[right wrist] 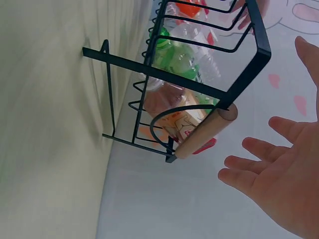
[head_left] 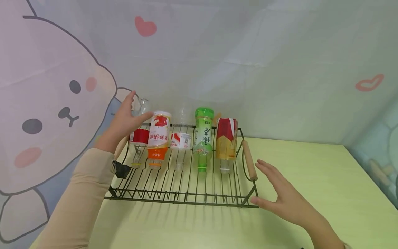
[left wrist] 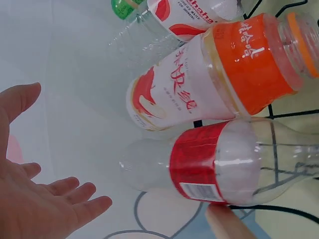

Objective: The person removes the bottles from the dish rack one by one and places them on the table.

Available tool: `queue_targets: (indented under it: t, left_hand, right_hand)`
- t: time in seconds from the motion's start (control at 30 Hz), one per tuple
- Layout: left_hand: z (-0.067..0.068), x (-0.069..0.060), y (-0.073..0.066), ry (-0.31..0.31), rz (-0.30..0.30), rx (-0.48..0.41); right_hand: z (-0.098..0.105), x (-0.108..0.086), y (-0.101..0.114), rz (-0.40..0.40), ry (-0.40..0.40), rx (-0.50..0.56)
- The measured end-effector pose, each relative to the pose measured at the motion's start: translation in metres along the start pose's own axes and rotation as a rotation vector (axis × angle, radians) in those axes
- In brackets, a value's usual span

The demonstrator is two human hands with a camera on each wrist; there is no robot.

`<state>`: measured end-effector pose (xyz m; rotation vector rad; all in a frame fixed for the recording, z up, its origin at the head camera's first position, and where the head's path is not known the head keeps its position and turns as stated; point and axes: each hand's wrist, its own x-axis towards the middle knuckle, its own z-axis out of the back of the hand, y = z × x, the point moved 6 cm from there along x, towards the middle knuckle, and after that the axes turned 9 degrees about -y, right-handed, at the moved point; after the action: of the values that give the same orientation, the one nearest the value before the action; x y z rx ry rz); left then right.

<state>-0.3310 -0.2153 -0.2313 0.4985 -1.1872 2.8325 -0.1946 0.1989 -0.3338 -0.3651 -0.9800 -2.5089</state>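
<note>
A black wire rack (head_left: 186, 202) with wooden handles holds a row of bottles, necks pointing down. From the left stand a clear bottle with a red label (head_left: 139, 136), a white and orange bottle (head_left: 159, 136), a clear bottle with a white label (head_left: 181, 141), a green bottle (head_left: 203, 138) and a bottle with a red and gold label (head_left: 226, 138). Near the red-labelled bottle, my left hand (head_left: 124, 121) is raised with fingers spread, holding nothing. Beyond the right wooden handle (head_left: 249, 160), my right hand (head_left: 284, 197) hovers, fingers apart and holding nothing.
The rack stands on a pale yellow-green table (head_left: 311, 173). Behind it hangs a light cloth backdrop (head_left: 280, 69) printed with a cartoon animal and hearts. A small black object (head_left: 122, 170) shows at the left wrist.
</note>
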Motion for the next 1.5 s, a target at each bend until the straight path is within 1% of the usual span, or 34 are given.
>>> queue_targets:
  t: [0.13, 0.3, 0.43, 0.57, 0.67, 0.73, 0.9, 1.17, 1.5]
  left_hand:
    - [-0.004, 0.006, 0.012, -0.006, 0.052, -0.06]
    - [-0.01, 0.015, 0.029, -0.022, 0.108, -0.089]
    - [-0.015, 0.022, 0.046, -0.031, 0.138, -0.106]
    - [-0.02, 0.023, 0.059, -0.016, 0.189, -0.179]
    - [-0.023, 0.021, 0.064, -0.001, 0.224, -0.231]
    - [-0.026, 0.02, 0.067, 0.006, 0.238, -0.242]
    - [-0.032, 0.021, 0.077, 0.032, 0.259, -0.24]
    - [-0.038, 0.026, 0.091, 0.054, 0.261, -0.231]
    - [-0.042, 0.026, 0.094, 0.09, 0.274, -0.24]
  right_hand:
    - [-0.006, -0.002, -0.004, 0.0, -0.001, 0.015]
    - [-0.012, -0.005, -0.01, 0.014, -0.011, 0.01]
    - [-0.017, -0.007, -0.013, 0.027, -0.015, 0.02]
    - [-0.02, -0.007, -0.012, 0.04, -0.017, 0.031]
    - [-0.021, -0.007, -0.011, 0.044, -0.023, 0.03]
    - [-0.02, -0.008, -0.011, 0.047, -0.028, 0.025]
    - [-0.02, -0.009, -0.011, 0.047, -0.031, 0.01]
    - [-0.02, -0.009, -0.009, 0.065, -0.04, -0.015]
    - [-0.021, -0.009, -0.01, 0.07, -0.046, -0.042]
